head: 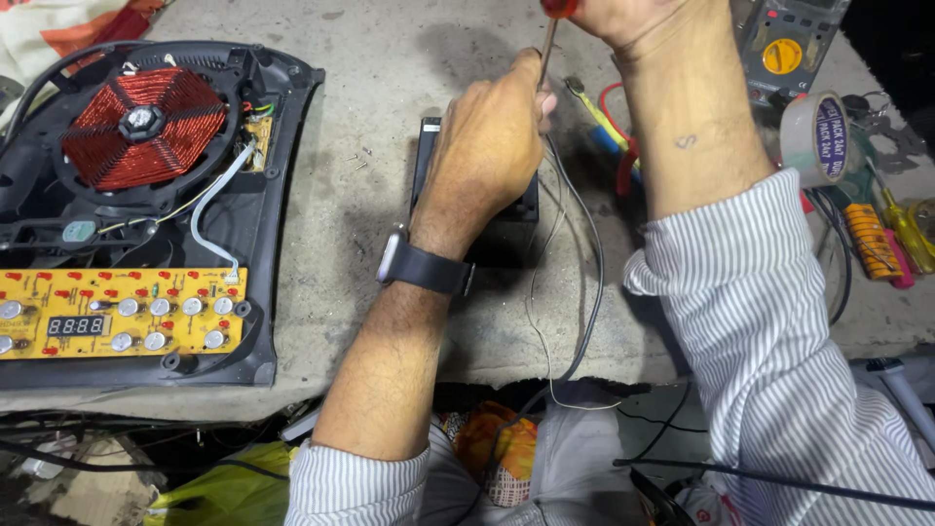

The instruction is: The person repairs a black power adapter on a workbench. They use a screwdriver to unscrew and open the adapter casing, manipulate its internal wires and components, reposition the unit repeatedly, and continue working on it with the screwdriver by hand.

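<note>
Screwdriver (551, 37) | right grip (623, 15) clasps handle | left grip (492, 146) pinches shaft over black box (506, 229)

The left hand (490, 146) is covering most of the flat black rectangular part (506, 229) near the concrete worktop's (390, 68) middle. The top edge is cutting off the right hand (623, 18) and the red-handled screwdriver (550, 39), hiding its tip.

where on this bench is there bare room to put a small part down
The widest bare patch of the concrete bench lies between the opened induction cooker and the left hand. A narrower strip runs along the front edge below the black box, crossed by thin wires. The right side is crowded: tape roll, multimeter, screwdrivers.
</note>
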